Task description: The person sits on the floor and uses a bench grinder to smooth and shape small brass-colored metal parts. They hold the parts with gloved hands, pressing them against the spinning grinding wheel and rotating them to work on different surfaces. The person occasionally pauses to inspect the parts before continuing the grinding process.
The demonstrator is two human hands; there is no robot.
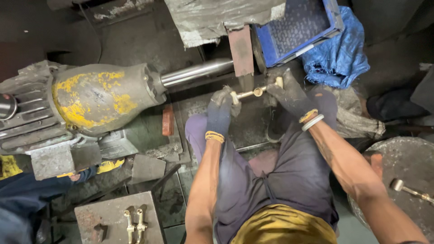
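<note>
Two gloved hands — left hand (pixel 220 105) and right hand (pixel 289 92) — each closed on an end of one brass fitting (pixel 251 93), held at the polishing wheel (pixel 241 54), two brass fittings (pixel 134 224) on a metal block lower left, one blue crate (pixel 296 27) above — one yellow-stained motor (pixel 95 97) left.

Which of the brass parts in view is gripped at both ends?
The brass part by the wheel: both gloved hands hold it. The pair on the metal block and the one on the round slab lie untouched.
</note>
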